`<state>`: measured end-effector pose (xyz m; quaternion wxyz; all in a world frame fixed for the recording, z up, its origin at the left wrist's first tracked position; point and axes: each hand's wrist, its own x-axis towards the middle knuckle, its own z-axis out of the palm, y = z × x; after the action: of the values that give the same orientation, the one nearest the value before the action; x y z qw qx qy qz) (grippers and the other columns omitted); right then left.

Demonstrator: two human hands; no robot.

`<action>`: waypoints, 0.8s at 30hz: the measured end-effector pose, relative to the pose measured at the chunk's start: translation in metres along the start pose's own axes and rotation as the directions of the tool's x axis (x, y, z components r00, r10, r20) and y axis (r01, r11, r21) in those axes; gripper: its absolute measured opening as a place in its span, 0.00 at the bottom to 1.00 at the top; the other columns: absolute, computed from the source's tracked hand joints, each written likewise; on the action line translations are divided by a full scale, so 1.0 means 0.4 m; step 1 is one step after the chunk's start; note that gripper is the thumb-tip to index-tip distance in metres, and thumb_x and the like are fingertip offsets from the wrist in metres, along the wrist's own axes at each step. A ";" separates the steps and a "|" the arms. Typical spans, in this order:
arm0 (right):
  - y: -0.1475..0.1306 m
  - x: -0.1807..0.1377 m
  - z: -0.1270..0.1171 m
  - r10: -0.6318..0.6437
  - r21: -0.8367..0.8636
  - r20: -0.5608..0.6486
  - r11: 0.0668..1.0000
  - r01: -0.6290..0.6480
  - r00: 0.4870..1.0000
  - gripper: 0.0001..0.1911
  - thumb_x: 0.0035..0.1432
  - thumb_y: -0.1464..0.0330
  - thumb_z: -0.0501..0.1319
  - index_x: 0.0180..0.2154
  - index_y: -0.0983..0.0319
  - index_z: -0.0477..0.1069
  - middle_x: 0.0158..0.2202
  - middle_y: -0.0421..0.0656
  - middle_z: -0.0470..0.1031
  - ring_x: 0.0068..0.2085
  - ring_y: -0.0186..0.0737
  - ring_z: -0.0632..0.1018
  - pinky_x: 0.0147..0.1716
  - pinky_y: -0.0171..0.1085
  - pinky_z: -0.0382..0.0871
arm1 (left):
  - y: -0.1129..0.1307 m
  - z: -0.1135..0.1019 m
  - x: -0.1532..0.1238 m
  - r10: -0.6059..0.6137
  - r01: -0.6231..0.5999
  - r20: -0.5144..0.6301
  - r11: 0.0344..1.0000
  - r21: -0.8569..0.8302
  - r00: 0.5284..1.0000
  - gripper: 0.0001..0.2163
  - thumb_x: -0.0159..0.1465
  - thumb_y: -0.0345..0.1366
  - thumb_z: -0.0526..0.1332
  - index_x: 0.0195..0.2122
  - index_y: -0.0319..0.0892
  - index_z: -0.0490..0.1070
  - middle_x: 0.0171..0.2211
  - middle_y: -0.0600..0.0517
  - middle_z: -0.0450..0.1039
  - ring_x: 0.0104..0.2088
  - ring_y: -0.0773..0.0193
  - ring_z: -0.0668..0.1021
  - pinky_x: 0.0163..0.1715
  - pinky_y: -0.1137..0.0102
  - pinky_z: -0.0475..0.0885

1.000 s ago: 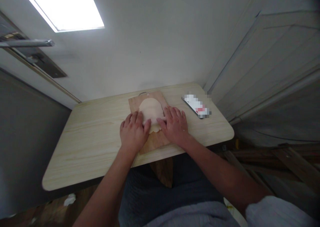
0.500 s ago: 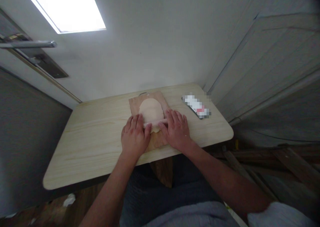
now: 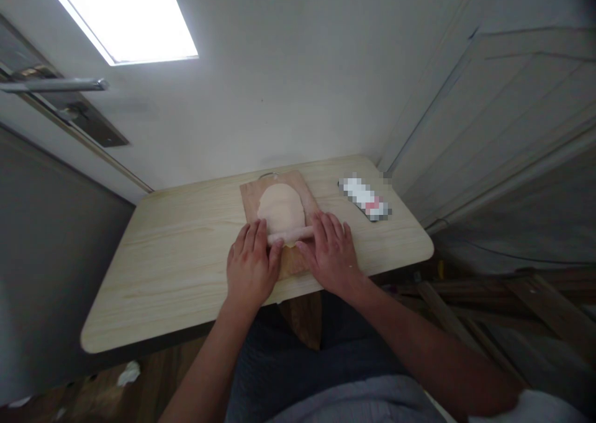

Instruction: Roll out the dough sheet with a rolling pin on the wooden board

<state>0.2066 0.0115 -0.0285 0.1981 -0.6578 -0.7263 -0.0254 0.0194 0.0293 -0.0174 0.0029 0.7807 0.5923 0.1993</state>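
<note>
A pale flattened piece of dough (image 3: 279,209) lies on a brown wooden board (image 3: 251,196) on a light wooden table (image 3: 177,261). A thin rolling pin (image 3: 291,233) lies across the dough's near edge. My left hand (image 3: 250,268) rests palm down on the pin's left end, fingers stretched out. My right hand (image 3: 331,254) lies flat on the pin's right end, fingers spread. Both palms press on the pin rather than wrap round it.
A small blurred-out flat object (image 3: 365,197) lies on the table to the right of the board. A white wall stands behind the table, a door with a metal handle (image 3: 56,86) at left, panelled doors at right. My legs are under the table's near edge.
Both hands and the rolling pin have slid toward me, from the middle of the dough to its near edge. More of the dough now shows beyond the pin.
</note>
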 end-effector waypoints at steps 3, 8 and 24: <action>-0.001 -0.013 -0.006 -0.009 -0.003 0.005 1.000 0.009 1.000 0.36 0.70 0.50 0.48 0.69 0.68 0.55 0.69 0.57 0.59 0.69 0.59 0.58 0.65 0.60 0.50 | 0.003 -0.002 -0.012 0.002 -0.002 -0.005 1.000 -0.015 1.000 0.28 0.72 0.49 0.49 0.67 0.37 0.59 0.66 0.39 0.65 0.68 0.47 0.64 0.65 0.50 0.63; -0.001 -0.036 -0.007 -0.014 -0.017 0.005 1.000 0.014 1.000 0.36 0.70 0.51 0.48 0.69 0.68 0.54 0.70 0.57 0.57 0.70 0.59 0.57 0.66 0.60 0.50 | 0.010 -0.006 -0.034 0.002 -0.003 -0.013 1.000 -0.020 1.000 0.27 0.72 0.49 0.49 0.67 0.39 0.59 0.66 0.40 0.65 0.68 0.47 0.64 0.64 0.50 0.63; 0.000 -0.099 -0.009 -0.038 -0.035 -0.004 0.999 0.038 0.999 0.36 0.70 0.53 0.49 0.70 0.68 0.52 0.72 0.56 0.54 0.72 0.56 0.53 0.67 0.61 0.46 | 0.017 0.004 -0.096 0.046 -0.045 -0.074 0.999 0.023 0.996 0.29 0.71 0.48 0.52 0.70 0.39 0.55 0.68 0.39 0.62 0.68 0.45 0.63 0.64 0.48 0.64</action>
<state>0.2098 -0.0271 -0.0378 0.1877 -0.6473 -0.7375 -0.0434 0.0179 -0.0080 -0.0289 -0.0321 0.7860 0.5762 0.2217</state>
